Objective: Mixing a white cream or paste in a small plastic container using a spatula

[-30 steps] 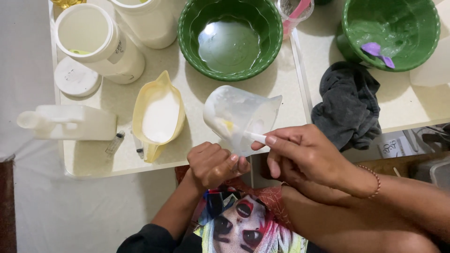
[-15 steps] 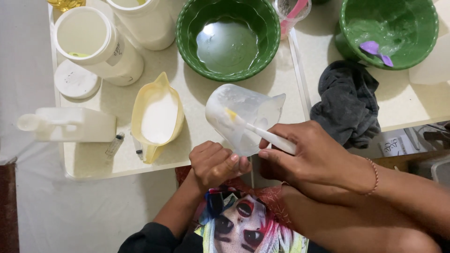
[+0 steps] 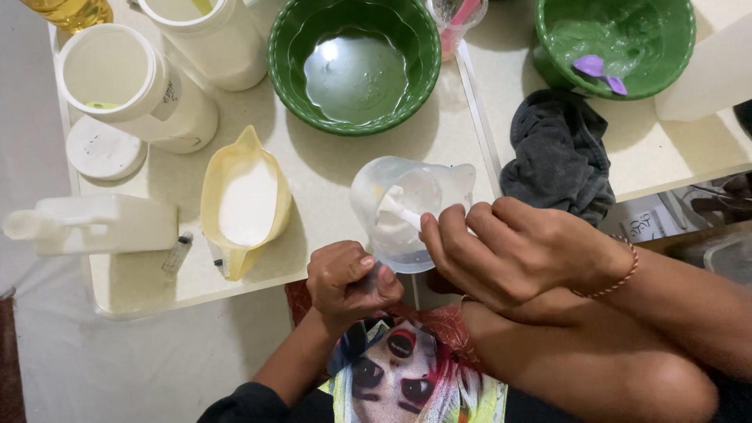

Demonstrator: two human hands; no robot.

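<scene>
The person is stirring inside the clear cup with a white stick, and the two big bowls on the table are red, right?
Not quite. The two big bowls are green, not red, as the head view shows. The rest holds: the right hand holds a white stick inside the clear cup, while the left hand grips the cup's handle.

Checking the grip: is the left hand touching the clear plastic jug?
Touching. The head view shows the left hand closed around the handle of the clear plastic jug, thumb pressed on it.
</scene>
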